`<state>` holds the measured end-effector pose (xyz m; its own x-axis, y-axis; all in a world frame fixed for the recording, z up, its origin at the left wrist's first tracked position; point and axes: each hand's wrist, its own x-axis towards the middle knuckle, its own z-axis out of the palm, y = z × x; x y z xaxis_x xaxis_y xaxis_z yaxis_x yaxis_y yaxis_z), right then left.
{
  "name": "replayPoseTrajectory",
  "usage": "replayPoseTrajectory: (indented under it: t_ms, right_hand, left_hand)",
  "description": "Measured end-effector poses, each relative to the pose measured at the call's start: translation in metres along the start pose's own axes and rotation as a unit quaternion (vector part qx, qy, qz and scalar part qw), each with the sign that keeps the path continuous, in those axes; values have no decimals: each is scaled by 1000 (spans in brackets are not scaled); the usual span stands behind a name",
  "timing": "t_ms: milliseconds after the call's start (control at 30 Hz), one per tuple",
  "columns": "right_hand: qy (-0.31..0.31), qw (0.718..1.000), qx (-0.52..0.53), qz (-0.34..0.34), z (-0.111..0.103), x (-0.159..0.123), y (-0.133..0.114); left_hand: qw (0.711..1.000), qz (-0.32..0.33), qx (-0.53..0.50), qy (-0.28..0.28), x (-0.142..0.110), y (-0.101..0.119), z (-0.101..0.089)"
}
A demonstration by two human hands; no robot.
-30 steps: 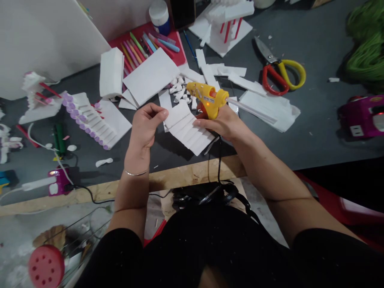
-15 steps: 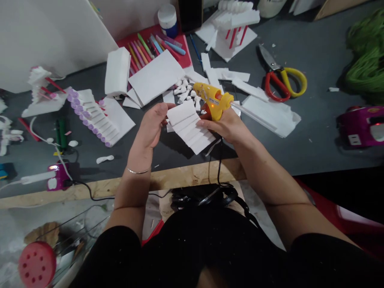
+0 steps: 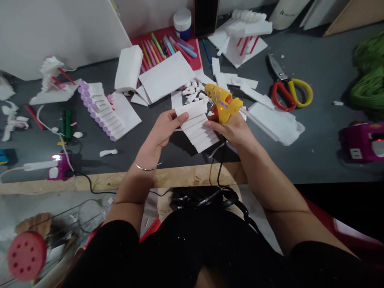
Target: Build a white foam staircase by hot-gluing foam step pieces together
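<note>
Head view: stepped white foam-board piece (image 3: 198, 127) pinched between both my hands.
My left hand (image 3: 163, 130) grips its ten-o'clock edge, thumb on top; my right hand (image 3: 232, 128), closed around the yellow hot-glue gun (image 3: 222, 105), steadies the three-o'clock edge. Long axis runs eleven to five; nozzle points to ten o'clock, just above the top step.

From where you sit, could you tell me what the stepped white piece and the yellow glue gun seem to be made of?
Stepped white piece: probably foam board or thick card, matte, with cut edges showing as stacked strips. Yellow glue gun: glossy moulded plastic, a pale translucent stick at its back. The left hand and right hand hold them.
</note>
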<state>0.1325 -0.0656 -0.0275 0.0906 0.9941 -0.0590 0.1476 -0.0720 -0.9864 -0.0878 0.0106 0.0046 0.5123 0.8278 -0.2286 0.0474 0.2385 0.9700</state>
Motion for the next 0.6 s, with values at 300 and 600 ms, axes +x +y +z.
replayPoseTrajectory:
  t_ms: [300, 600]
  right_hand:
    - [9, 1000, 14, 5, 1, -1, -4]
    - [9, 999, 33, 9, 2, 0, 1]
  left_hand:
    - [1000, 13, 22, 5, -1, -3, 2]
    - [1000, 15, 2, 3, -3, 0, 7]
